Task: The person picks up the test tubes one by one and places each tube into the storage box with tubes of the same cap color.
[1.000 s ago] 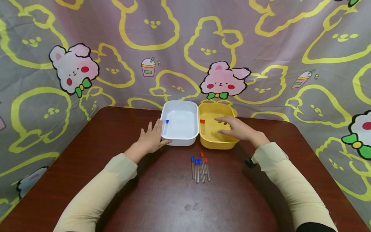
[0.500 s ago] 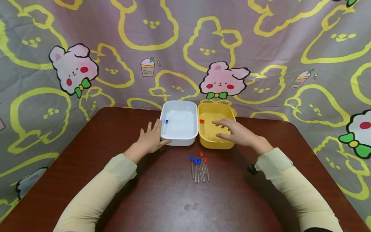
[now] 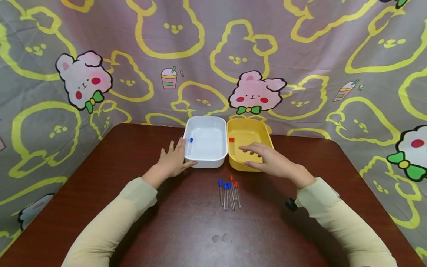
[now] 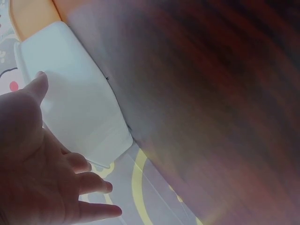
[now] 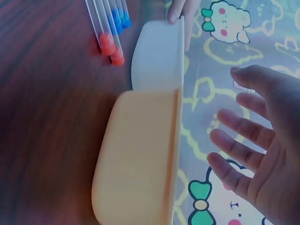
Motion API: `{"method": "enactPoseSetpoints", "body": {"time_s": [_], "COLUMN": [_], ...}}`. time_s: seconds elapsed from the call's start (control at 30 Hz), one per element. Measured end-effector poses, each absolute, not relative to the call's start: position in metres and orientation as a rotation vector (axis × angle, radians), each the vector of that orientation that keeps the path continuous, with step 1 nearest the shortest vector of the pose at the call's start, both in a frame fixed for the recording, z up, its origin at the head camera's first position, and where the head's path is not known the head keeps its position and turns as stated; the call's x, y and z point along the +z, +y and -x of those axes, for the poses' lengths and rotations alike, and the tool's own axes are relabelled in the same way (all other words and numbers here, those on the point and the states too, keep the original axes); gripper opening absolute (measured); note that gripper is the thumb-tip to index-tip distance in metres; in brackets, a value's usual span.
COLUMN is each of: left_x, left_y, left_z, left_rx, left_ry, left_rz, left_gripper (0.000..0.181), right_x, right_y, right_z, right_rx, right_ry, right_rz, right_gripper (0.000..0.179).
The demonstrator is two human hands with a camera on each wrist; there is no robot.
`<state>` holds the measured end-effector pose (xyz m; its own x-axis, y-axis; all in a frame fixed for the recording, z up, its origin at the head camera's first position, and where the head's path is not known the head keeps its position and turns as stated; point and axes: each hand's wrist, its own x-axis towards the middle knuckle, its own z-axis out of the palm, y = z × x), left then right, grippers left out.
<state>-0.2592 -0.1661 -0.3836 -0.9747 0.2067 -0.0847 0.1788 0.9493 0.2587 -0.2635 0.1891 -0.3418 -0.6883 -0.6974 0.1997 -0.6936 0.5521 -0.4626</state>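
My left hand [image 3: 171,162] rests on the left rim of the white bin [image 3: 209,163], fingers spread and thumb at its front corner. One blue-capped test tube [image 3: 189,147] lies inside that bin. Beside it stands the yellow bin [image 3: 247,166], holding red-capped test tubes [image 3: 231,140] along its left wall. Over the yellow bin's front right part hovers my right hand [image 3: 271,159], its fingers loosely bent with nothing between them. In the right wrist view its palm [image 5: 281,173] is bare. Nearer me on the table lie several blue-capped test tubes [image 3: 225,196] and two red-capped test tubes [image 3: 238,194].
The brown table [image 3: 186,226] has rounded far corners. A patterned cloth [image 3: 193,55] hangs right behind the bins. A small black object [image 3: 291,204] shows by the right cuff, and faint marks [image 3: 220,238] are on the tabletop.
My right hand has drifted a little left and toward me, from over the yellow bin's middle to its front part. The left hand and the tubes stay where they were.
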Motion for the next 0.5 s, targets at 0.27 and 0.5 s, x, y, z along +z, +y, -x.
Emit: {"method": "enactPoseSetpoints", "body": {"time_s": [0.27,0.5], "left_x": [-0.383,-0.383], "left_y": [-0.166,-0.166], "left_z": [0.259,0.258], "left_rx": [0.390,0.382], "left_ry": [2.989,2.993], "left_rz": [-0.296,-0.298], "left_gripper": [0.102,0.102], "right_x": [-0.350,-0.360], "right_y": [0.187,0.183], "right_z": [0.248,0.233], "right_rx": [-0.875,-0.904], "right_ry": [2.733,2.677], "right_rz": [1.274,1.276], "right_gripper": [0.050,0.049]}}
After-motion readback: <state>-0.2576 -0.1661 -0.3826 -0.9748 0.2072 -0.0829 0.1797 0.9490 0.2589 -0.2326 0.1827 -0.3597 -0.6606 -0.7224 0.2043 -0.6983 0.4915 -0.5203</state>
